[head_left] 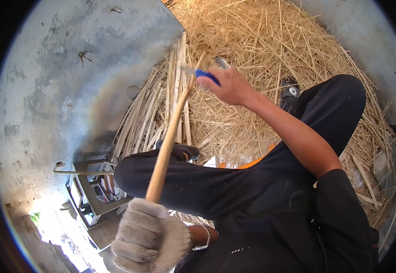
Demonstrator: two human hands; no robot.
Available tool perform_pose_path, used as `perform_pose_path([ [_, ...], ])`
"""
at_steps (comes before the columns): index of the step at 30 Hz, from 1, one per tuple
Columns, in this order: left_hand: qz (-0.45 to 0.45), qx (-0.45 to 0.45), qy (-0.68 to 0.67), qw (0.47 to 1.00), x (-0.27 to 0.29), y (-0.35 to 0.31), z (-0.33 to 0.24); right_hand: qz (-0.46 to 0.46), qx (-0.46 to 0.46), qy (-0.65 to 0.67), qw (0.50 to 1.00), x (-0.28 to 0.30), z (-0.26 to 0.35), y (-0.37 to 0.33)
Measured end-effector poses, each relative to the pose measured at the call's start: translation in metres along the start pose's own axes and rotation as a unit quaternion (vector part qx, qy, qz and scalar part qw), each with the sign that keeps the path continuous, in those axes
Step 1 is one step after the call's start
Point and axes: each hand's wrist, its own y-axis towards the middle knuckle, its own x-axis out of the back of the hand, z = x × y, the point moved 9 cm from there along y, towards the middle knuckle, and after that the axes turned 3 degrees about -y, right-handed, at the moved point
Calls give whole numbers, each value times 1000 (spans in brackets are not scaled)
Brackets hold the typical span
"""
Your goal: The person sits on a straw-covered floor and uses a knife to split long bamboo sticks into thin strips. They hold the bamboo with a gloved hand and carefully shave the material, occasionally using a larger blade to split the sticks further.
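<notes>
My left hand (150,236), in a ribbed off-white work glove, is wrapped round the near end of a long pale stick (165,148), apparently wood or bamboo. From there the stick slants up and away over my bent left leg. My bare right hand (234,86) grips a knife (207,77) by its blue handle. The knife's blade points left, across the stick near its far end; it is blurred, and I cannot tell whether it touches. Just beyond my right hand lies a shiny curved metal piece (222,63), partly hidden.
Straw-coloured shavings (261,36) cover the floor ahead and to the right. Long flat strips (136,120) are stacked by the stained left wall (70,91). At lower left stands a small wooden frame (93,200) with things inside. My legs are folded beneath the stick.
</notes>
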Motion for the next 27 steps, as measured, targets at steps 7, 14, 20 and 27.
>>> perform_pose_path([
  [7, 258, 39, 36, 965, -92, 60, 24, 313, -137, -275, 899, -130, -199, -56],
  [14, 144, 91, -33, 985, -98, 112, 36, 11, -274, -329, 904, -120, -277, -92],
  [20, 24, 43, -72, 996, -104, 134, 53, 137, -302, -293, 897, -141, -354, -120],
  [27, 253, 62, -147, 954, -171, 176, 62, 10, -395, -10, 919, -71, -239, -58],
])
